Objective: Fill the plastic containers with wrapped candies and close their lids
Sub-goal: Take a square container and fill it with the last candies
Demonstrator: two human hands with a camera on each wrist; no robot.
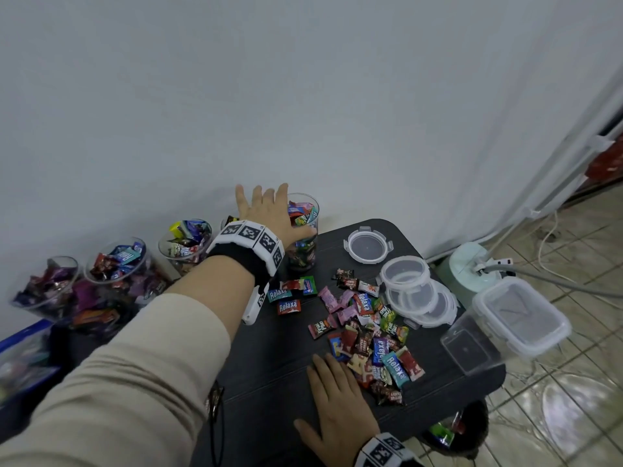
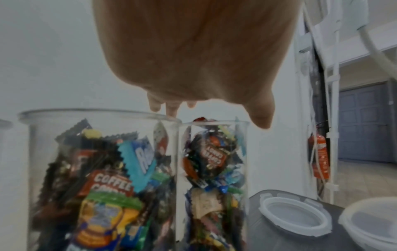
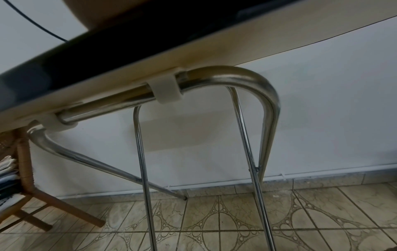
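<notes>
Left hand (image 1: 266, 210) was spread wide over the mouth of the full jar (image 1: 303, 237) at the worktop's (image 1: 269, 372) far edge, fingers straight, thumb down against the jar's near side; grip held nothing that I could see. Right hand (image 1: 337, 396) lay flat on the worktop, fingers straight and loose, tips touching the near edge of the candy pile (image 1: 367, 335); that grip also held nothing.

Four more filled jars ran leftward from the first, none lidded. One round lid (image 1: 368, 245) lay alone just right of the jar; a stack of lids (image 1: 416, 291) sat beyond it, then a square tub (image 1: 472, 345) with its lid (image 1: 521, 318) tilted across it, at the right edge.

Judgement: the step in hand looked like tamping or steadying the full jar before lidding. To do it well, press the sweets below the rim with a flat palm so no wrapper is caught in the seal, keep the jar from tipping off the back edge, then fetch the lone lid and snap its tabs in turn.

Views: the left wrist camera showed what the head view hid, namely wrappers standing right up to the rim of the jar (image 2: 214, 169) and a neighbour jar (image 2: 96, 169) set touching it, fingertips (image 2: 171, 108) hanging above both rims. The right wrist camera gave only the underside of the worktop (image 3: 150, 56), chrome legs (image 3: 225, 79) and tiled floor (image 3: 236, 220); no fingers there.
</notes>
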